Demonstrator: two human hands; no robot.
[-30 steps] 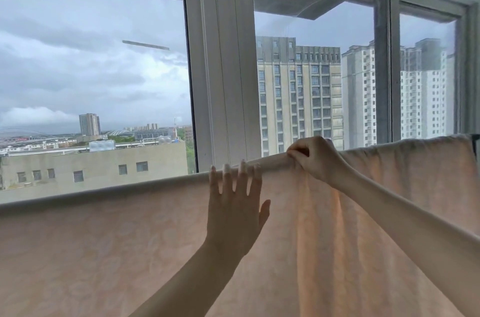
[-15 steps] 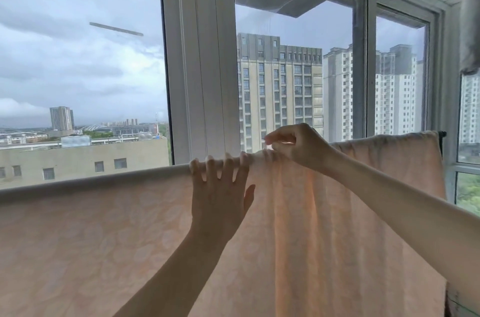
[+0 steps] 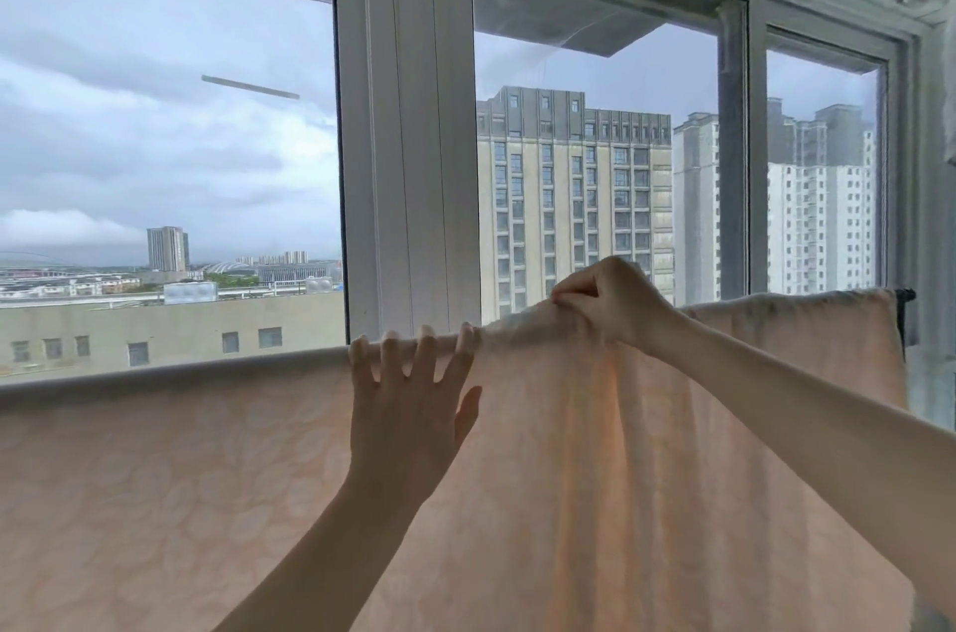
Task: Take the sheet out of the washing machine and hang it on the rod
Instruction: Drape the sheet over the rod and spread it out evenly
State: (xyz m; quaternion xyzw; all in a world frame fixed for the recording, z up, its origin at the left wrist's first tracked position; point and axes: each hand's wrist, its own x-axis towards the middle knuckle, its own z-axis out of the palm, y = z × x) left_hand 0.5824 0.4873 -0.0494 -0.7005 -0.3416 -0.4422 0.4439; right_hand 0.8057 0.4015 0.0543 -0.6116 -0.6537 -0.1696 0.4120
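- Sheet [image 3: 646, 476], pale peach with a faint leaf print, draped over the rod [image 3: 904, 294] in front of the window frame [image 3: 408, 140], hanging down on my side.
- My right hand [image 3: 613, 303] pinches a bunched fold at the sheet's top edge, fingers curled.
- My left hand [image 3: 408, 409] lies flat on the cloth, fingers spread, tips at the top edge.
- Vertical creases fall below my right hand.

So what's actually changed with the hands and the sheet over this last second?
Little. The right hand has lifted its pinched bunch of the pale peach patterned sheet slightly above the rod. The left hand has slid up, fingertips now over the top edge. The sheet stays draped, reaching the dark rod end.
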